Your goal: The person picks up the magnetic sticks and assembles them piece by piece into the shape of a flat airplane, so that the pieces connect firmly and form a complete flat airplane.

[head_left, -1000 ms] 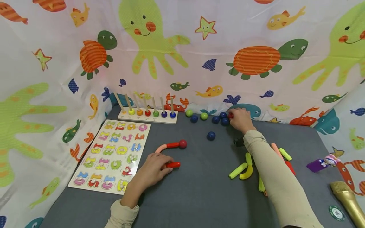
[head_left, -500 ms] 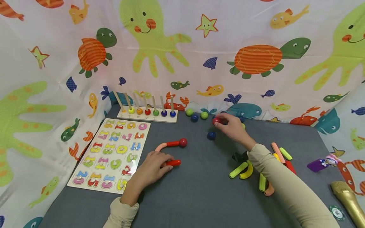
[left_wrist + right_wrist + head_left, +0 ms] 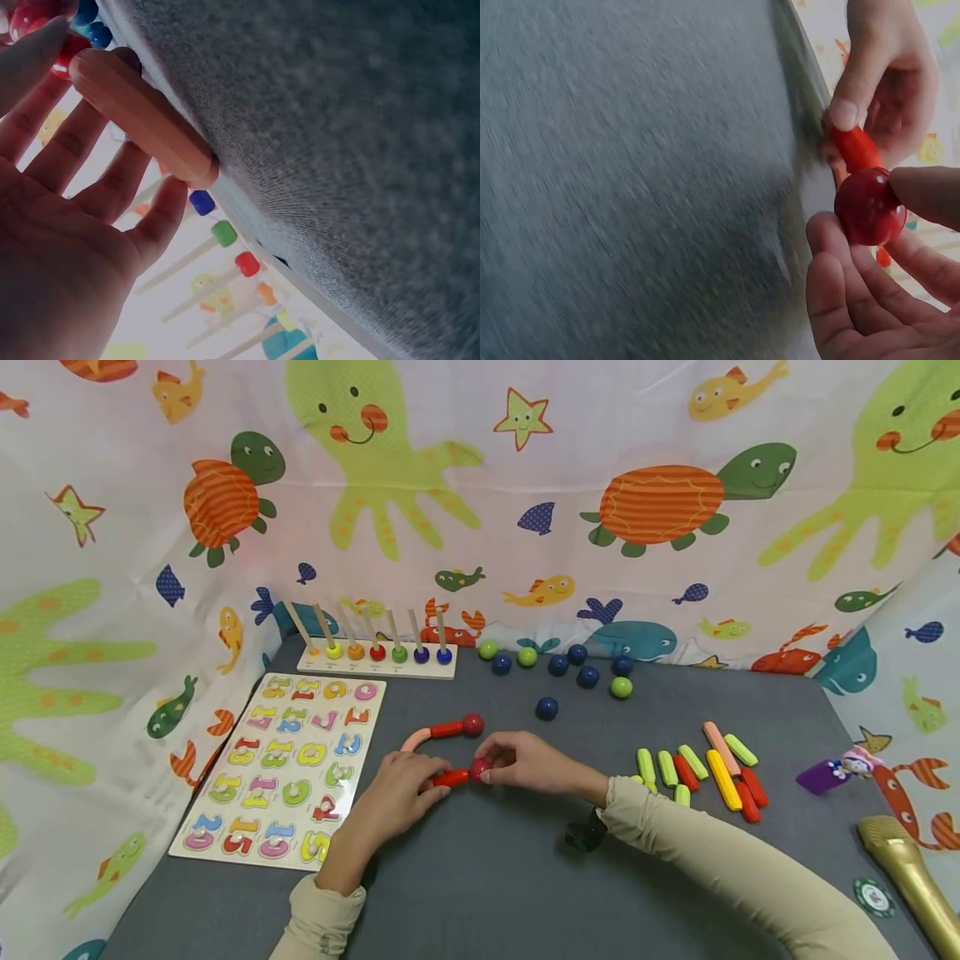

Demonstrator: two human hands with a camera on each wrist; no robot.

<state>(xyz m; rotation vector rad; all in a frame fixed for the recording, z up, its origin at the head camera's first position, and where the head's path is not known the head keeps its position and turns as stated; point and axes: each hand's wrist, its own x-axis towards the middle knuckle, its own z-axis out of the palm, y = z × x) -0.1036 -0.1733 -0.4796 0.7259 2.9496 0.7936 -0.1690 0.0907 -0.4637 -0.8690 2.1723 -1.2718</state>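
Right hand point(image 3: 528, 764) pinches red ball point(image 3: 480, 768): hard, glossy, light, likely roll-prone; fingertip grip suits. Left hand point(image 3: 401, 793), at its 9 o'clock, pinches red rod point(image 3: 452, 777).

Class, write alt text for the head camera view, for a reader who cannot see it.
Two hands meet at the middle of a grey table: the right hand holds a red ball against a red stick that the left hand holds. A number puzzle board lies to the left, loose blue and green balls behind, coloured sticks to the right.
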